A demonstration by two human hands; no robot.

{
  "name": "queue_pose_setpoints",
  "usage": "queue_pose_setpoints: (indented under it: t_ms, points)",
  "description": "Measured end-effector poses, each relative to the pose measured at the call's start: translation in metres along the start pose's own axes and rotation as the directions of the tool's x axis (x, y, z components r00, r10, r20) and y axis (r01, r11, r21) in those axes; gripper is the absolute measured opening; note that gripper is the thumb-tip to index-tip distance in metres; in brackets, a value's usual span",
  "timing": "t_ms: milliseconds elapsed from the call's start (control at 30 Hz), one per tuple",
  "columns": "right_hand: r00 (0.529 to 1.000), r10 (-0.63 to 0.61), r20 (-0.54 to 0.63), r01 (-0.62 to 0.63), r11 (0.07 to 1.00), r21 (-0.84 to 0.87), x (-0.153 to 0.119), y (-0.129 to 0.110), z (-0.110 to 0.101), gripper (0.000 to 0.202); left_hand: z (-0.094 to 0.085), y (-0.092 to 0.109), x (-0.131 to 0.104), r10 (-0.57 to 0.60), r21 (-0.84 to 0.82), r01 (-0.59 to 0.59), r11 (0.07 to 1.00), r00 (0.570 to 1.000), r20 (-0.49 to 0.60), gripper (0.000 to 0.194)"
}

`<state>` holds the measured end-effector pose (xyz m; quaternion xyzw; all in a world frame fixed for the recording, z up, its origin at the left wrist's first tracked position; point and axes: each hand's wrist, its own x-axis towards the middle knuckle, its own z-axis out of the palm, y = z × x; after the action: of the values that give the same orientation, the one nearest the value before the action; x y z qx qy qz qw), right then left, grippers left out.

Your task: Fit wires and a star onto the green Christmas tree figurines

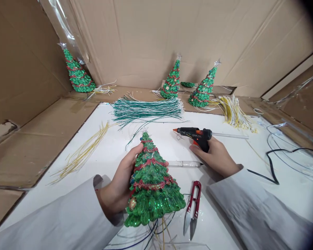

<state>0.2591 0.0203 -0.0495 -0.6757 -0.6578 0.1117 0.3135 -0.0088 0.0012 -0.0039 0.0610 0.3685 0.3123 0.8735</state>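
My left hand [120, 184] is wrapped around a green glittery Christmas tree ornament [153, 180] with red garlands and a clear star on top. Thin wires [163, 232] in yellow and dark colours hang out below its base. In my right hand [219, 156] is a black hot glue gun [195, 133], its orange nozzle pointing left and a clear glue stick [231, 135] sticking out behind. Red-handled thread snips [193, 208] lie on the white board between my forearms. A whitish pen-like tool [184, 163] rests behind the ornament, partly hidden by it.
Green and white wires [148, 109] lie bundled at the back of the white board [94, 152]. Yellow wires [86, 149] lie left, a yellow-white bundle [233, 113] right. Three similar trees [78, 74] stand along the cardboard wall [135, 41]. A black cord [271, 166] runs off right.
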Motion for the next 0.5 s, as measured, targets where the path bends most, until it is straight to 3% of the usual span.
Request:
queue_pose_setpoints:
  t_ms: [267,400,500]
  points:
    - [0.967,-0.253,0.020,0.240,0.938,0.250,-0.019,-0.024,-0.002,0.017,-0.006,-0.004,0.003,0.069,0.059,-0.071,0.996,0.997,0.034,0.029]
    - [0.890,-0.445,-0.102,0.455,0.847,0.274,-0.024,-0.030,-0.008,0.010,-0.006,-0.004,0.003,0.047,0.052,-0.050,0.997,0.997,0.057,0.033]
    - [0.855,-0.497,-0.149,0.518,0.809,0.277,-0.026,-0.030,-0.009,0.009,-0.003,-0.004,0.003,0.035,0.042,-0.037,0.998,0.999,0.041,0.034]
